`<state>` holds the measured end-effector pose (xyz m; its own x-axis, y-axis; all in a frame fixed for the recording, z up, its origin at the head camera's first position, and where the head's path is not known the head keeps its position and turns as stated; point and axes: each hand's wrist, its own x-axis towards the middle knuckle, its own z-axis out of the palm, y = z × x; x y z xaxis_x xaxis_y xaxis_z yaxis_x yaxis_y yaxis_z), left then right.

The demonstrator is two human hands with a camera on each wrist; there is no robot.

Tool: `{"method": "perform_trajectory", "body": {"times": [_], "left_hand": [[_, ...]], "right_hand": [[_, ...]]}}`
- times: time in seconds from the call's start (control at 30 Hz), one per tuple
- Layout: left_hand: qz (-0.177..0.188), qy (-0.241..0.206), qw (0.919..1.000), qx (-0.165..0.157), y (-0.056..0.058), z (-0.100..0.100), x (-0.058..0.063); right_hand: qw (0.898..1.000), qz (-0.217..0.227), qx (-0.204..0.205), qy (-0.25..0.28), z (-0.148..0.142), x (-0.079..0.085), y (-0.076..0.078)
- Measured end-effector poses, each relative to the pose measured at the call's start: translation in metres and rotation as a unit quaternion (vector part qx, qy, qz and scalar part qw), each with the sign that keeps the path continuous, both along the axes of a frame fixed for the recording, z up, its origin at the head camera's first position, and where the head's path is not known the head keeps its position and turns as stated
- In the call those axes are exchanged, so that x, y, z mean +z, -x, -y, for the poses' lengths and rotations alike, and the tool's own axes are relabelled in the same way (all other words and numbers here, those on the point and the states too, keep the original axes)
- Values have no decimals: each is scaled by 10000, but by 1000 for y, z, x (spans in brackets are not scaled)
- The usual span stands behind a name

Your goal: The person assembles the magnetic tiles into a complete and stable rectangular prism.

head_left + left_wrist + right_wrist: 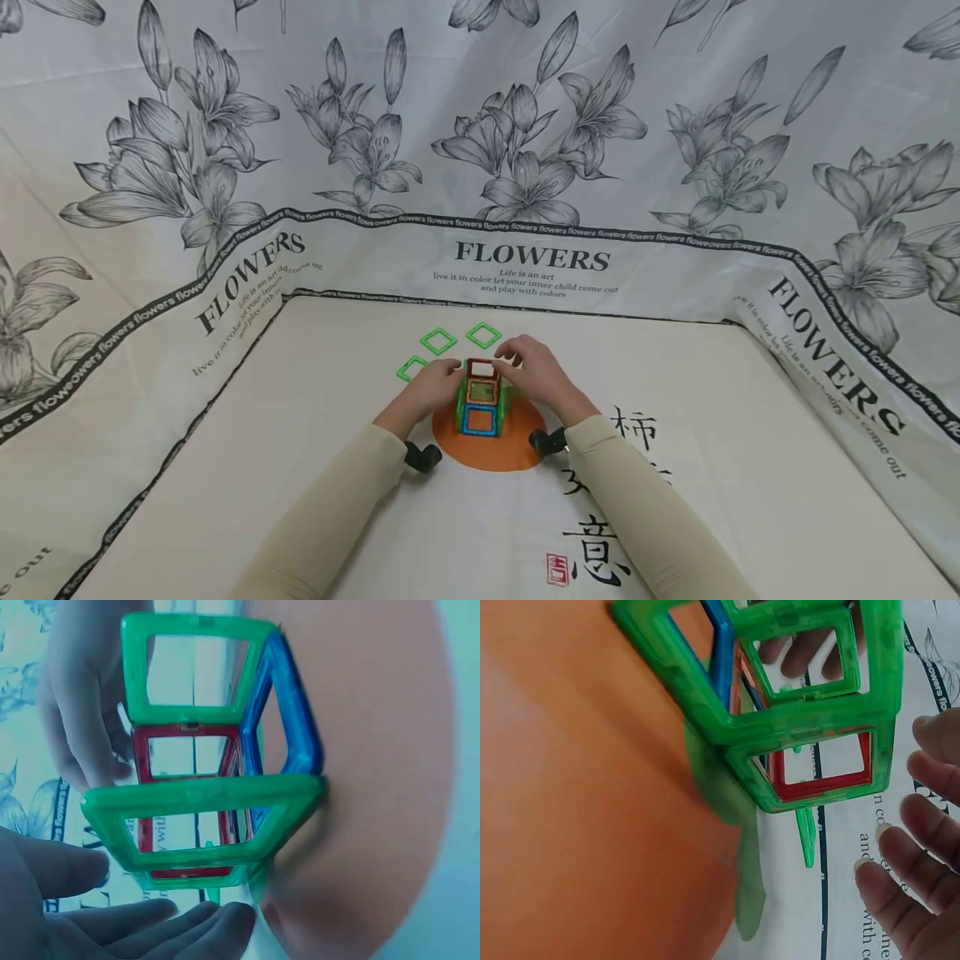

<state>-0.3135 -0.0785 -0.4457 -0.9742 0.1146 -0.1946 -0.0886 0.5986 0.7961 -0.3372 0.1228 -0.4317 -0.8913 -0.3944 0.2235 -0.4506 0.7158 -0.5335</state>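
Note:
A small structure of magnetic tiles stands between both hands, made of open square frames. In the head view its blue tile (480, 432), orange tile (482, 403) and red tile (480, 362) form a row, with green tiles (202, 796) along the sides. My left hand (432, 386) is at the structure's left side, fingers fairly straight; whether the fingertips touch it cannot be told. At the upper right my right hand (531, 371) has its fingers spread and loosely bent. In the right wrist view, a gap shows between these fingers (904, 900) and the green tiles.
Beyond the structure lie loose green tiles: one at the back left (429, 334), one at the back (492, 328), one partly behind my left hand (406, 365). Beneath is a printed orange circle (487, 458) on the white cloth. Flower-printed fabric (525, 275) borders the table.

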Motion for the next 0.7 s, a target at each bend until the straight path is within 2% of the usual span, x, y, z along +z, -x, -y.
{"method": "perform_trajectory", "body": {"times": [0.1,0.37,0.53,0.7], "left_hand": [[40,278,9996,-17,-9,1,1],[-176,789,9960,-388,-30,-1,6],[-305,908,9939,-555,-34,-4,6],[-414,975,9923,-641,-36,-5,6]], "right_hand": [[9996,286,-11,-61,3,1,8],[9966,823,74,-67,5,-2,21],[9949,1008,54,-89,6,-4,24],[9948,1009,49,-85,7,-2,24]]}}
